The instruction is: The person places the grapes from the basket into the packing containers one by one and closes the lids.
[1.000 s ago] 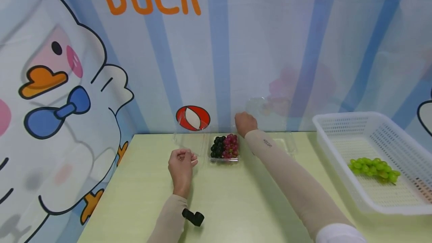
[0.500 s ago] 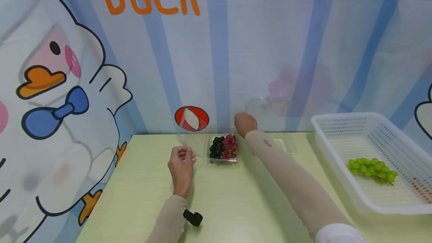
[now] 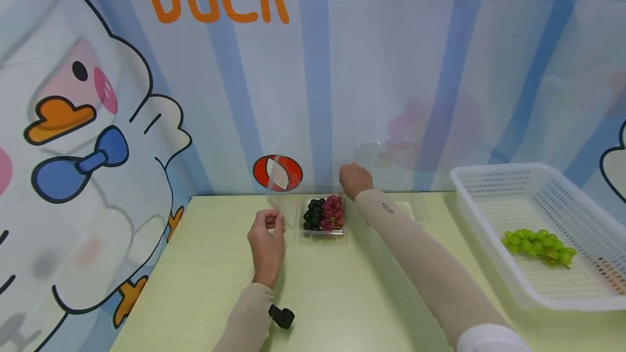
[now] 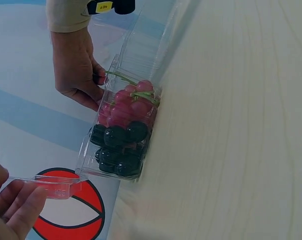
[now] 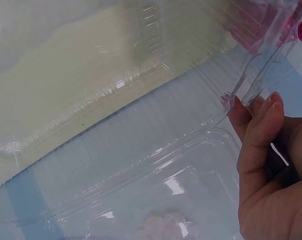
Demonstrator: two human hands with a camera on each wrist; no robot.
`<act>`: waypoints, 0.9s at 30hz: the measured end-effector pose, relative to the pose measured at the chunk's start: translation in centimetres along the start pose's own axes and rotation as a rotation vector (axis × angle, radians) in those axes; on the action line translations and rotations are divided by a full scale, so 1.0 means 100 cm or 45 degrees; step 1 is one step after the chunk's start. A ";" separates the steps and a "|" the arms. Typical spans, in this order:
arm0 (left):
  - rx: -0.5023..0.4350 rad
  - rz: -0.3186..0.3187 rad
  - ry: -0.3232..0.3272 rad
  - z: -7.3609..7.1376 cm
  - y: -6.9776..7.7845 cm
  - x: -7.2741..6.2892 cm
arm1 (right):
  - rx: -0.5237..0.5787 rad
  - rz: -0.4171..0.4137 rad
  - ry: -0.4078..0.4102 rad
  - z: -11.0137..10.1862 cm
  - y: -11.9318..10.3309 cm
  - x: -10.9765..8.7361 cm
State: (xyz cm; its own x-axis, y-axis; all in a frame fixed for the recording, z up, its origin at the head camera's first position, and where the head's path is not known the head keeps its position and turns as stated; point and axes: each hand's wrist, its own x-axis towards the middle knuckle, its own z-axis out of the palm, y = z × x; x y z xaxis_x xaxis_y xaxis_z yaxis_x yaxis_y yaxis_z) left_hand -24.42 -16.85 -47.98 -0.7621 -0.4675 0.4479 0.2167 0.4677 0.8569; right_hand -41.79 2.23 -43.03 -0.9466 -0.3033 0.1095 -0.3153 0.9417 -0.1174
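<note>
A clear plastic clamshell box (image 3: 324,234) sits at the back of the table, with dark grapes (image 3: 313,214) in its left half and red grapes (image 3: 333,212) in its right. My left hand (image 3: 266,243) pinches the edge of the box's raised clear lid (image 4: 56,189), left of the grapes. At the far right corner, my right hand (image 3: 356,180) pinches the box's rim, as the right wrist view shows. Green stems (image 4: 146,96) lie over the red grapes in the left wrist view.
A second clear clamshell box (image 5: 156,155) stands open on the right, partly hidden by the right forearm. Farther right is a white perforated basket (image 3: 494,232) holding green grapes (image 3: 540,246). A printed curtain (image 3: 381,58) hangs behind the table (image 3: 342,303).
My left hand has turned slightly and shifted a little to the right, and the lid has tipped up toward the grapes with it. The right hand stays in place.
</note>
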 end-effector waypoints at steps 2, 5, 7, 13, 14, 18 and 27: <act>0.035 0.031 -0.004 0.001 0.000 0.000 | 0.000 -0.003 -0.004 0.000 0.000 0.000; 0.062 0.089 -0.003 0.002 0.001 -0.001 | 0.003 -0.008 -0.009 0.001 0.001 0.001; 0.071 0.141 -0.003 0.003 0.000 -0.003 | 0.006 -0.012 -0.013 0.001 0.002 0.002; 0.107 0.270 -0.029 0.009 -0.007 -0.006 | 0.020 -0.025 -0.016 0.001 0.002 0.001; 0.112 0.275 -0.032 0.010 -0.008 -0.006 | 0.023 -0.027 -0.015 0.001 0.003 0.001; 0.113 0.305 -0.038 0.013 -0.010 -0.008 | 0.036 -0.034 -0.023 0.002 0.003 0.001; 0.206 0.484 -0.125 0.016 -0.010 -0.011 | 0.051 -0.003 -0.024 0.003 0.006 0.003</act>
State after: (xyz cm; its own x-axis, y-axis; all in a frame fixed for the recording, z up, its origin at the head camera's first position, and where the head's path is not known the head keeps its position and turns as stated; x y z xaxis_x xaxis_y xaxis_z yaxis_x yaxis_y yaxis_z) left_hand -24.80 -15.60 -49.79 -0.7025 -0.1690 0.6914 0.4011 0.7084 0.5807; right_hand -42.30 2.65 -43.35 -0.9467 -0.3087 0.0914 -0.3199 0.9345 -0.1565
